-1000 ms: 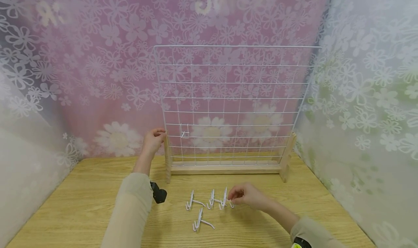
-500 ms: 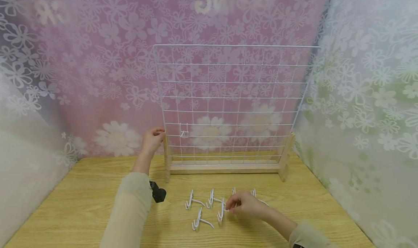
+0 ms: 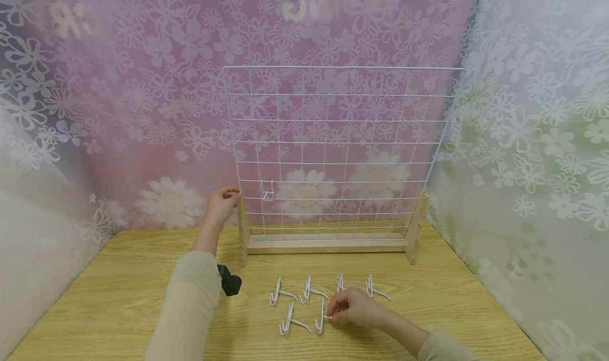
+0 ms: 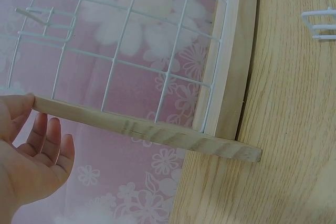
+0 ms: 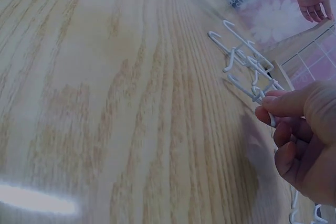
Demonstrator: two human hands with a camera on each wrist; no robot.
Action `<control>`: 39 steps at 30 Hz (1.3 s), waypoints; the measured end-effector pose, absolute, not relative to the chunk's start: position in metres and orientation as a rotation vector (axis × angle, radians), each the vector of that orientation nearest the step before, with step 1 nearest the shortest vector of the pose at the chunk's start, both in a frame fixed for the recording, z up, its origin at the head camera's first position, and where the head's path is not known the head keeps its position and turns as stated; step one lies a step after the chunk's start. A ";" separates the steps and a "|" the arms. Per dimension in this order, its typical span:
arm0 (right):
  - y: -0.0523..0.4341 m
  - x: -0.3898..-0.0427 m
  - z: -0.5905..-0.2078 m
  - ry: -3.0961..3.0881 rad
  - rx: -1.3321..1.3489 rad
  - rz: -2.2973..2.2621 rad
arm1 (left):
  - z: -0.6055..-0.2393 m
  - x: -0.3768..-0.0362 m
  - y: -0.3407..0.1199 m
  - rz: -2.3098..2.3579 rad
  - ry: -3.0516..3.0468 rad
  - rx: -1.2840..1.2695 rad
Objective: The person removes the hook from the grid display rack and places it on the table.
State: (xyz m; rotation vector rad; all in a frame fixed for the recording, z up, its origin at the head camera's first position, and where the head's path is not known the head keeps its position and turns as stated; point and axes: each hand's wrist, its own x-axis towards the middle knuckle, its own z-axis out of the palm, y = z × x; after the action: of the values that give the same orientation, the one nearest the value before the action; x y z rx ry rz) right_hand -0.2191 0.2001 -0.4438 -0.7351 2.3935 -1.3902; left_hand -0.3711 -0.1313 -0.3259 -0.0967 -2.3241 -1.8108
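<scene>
My right hand [image 3: 357, 308] pinches the arm of a white wire hook [image 3: 320, 323] between thumb and fingertips, low over the tabletop in front. In the right wrist view, the held hook [image 5: 244, 87] points away from the thumb. My left hand [image 3: 221, 207] pinches the top of the left wooden post of the stand [image 3: 328, 249], its other fingers loosely curled in the left wrist view. A white wire grid panel [image 3: 342, 67] stands upright in that stand. One hook [image 3: 268, 196] hangs on the grid at lower left.
Several more white hooks lie on the wooden table [image 3: 119, 297]: a back row includes a left-end hook [image 3: 278, 291] and a right-end hook [image 3: 370, 286], partly behind my right hand. Another hook [image 3: 290, 320] lies in front. Flowered cloth [image 3: 142, 112] surrounds the table.
My right hand has carried its hook toward me, away from the back row, beside the front hook. Back-row hooks hidden by the hand earlier now show. My left hand stays at the post.
</scene>
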 end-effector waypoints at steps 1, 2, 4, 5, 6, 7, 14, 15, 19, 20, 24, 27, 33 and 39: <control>0.200 -0.219 -0.445 2.401 -0.744 -1.381 | -0.326 -0.371 -0.131 -1.822 -2.321 -0.092; 0.199 -0.219 -0.446 2.406 -0.750 -1.376 | -0.326 -0.371 -0.131 -1.826 -2.322 -0.092; 0.198 -0.218 -0.448 2.412 -0.750 -1.372 | -0.326 -0.371 -0.131 -1.826 -2.328 -0.089; 0.198 -0.218 -0.449 2.414 -0.752 -1.371 | -0.326 -0.371 -0.131 -1.828 -2.328 -0.089; 0.198 -0.218 -0.449 2.419 -0.752 -1.367 | -0.326 -0.371 -0.131 -1.816 -2.333 -0.093; 0.198 -0.218 -0.449 2.420 -0.750 -1.367 | -0.325 -0.371 -0.131 -1.812 -2.335 -0.090; 0.196 -0.218 -0.452 2.450 -0.727 -1.359 | -0.326 -0.371 -0.132 -1.783 -2.342 -0.079; 0.196 -0.218 -0.453 2.454 -0.720 -1.360 | -0.326 -0.371 -0.132 -1.780 -2.346 -0.076; 0.196 -0.218 -0.456 2.459 -0.689 -1.369 | -0.327 -0.372 -0.132 -1.771 -2.353 -0.074; 0.196 -0.218 -0.456 2.464 -0.689 -1.364 | -0.328 -0.372 -0.132 -1.771 -2.351 -0.073; 0.196 -0.217 -0.454 2.476 -0.703 -1.340 | -0.327 -0.371 -0.132 -1.775 -2.339 -0.080; 0.195 -0.217 -0.453 2.478 -0.707 -1.335 | -0.326 -0.370 -0.131 -1.774 -2.337 -0.083; 0.194 -0.217 -0.454 2.464 -0.705 -1.350 | -0.325 -0.370 -0.131 -1.772 -2.326 -0.089; 0.194 -0.216 -0.454 2.462 -0.709 -1.365 | -0.325 -0.370 -0.132 -1.767 -2.325 -0.095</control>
State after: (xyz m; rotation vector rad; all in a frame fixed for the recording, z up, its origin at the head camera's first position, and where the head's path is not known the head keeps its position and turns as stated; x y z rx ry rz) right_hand -0.2164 0.1943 -0.4539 -0.7093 2.4624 -1.3648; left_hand -0.3704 -0.1318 -0.3253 -0.0948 -2.3248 -1.7674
